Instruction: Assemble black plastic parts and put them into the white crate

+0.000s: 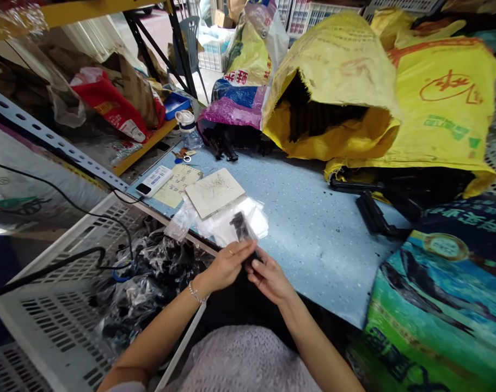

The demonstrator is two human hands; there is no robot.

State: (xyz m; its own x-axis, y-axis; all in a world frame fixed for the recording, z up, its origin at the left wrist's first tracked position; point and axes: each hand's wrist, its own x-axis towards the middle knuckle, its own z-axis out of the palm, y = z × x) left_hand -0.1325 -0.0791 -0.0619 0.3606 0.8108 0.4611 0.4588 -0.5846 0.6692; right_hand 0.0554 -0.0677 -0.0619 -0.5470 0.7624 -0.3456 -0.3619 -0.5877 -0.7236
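Observation:
Between my two hands, just off the table's front edge, is a small black part (240,225) that seems to be inside a clear plastic bag. My left hand (228,264) pinches it from the left, with a ring and a bracelet showing. From the right, my right hand (268,275) has its fingers closed round the lower end. Right beyond the hands, clear plastic bags (253,216) lie in a loose pile on the blue speckled table (313,234). A flat beige pad (215,191) rests on top of that pile.
A white crate (63,305) with bagged black parts (149,283) stands at left. Yellow sacks (337,60) (444,109) spill black parts at the back. A green-blue sack (439,294) borders the right. A white device (154,181), paper note (177,185) and bottle (188,129) sit back left.

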